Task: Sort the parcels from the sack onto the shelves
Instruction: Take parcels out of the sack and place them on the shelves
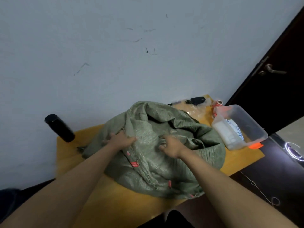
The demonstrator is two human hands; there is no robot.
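A large green woven sack (153,162) lies slumped on a yellow wooden table (115,203), its mouth folded toward the wall. My left hand (120,139) grips a fold of the sack's fabric near its upper left edge. A little to the right, my right hand (171,146) pinches the sack's fabric near the middle. No parcels show; whatever is inside the sack is hidden by the cloth. No shelves are in view.
A black cylindrical bottle (60,128) stands at the table's far left corner by the wall. A clear plastic box (238,127) with orange clips sits at the right, small black items (196,100) behind it. A dark door (276,79) is at the right.
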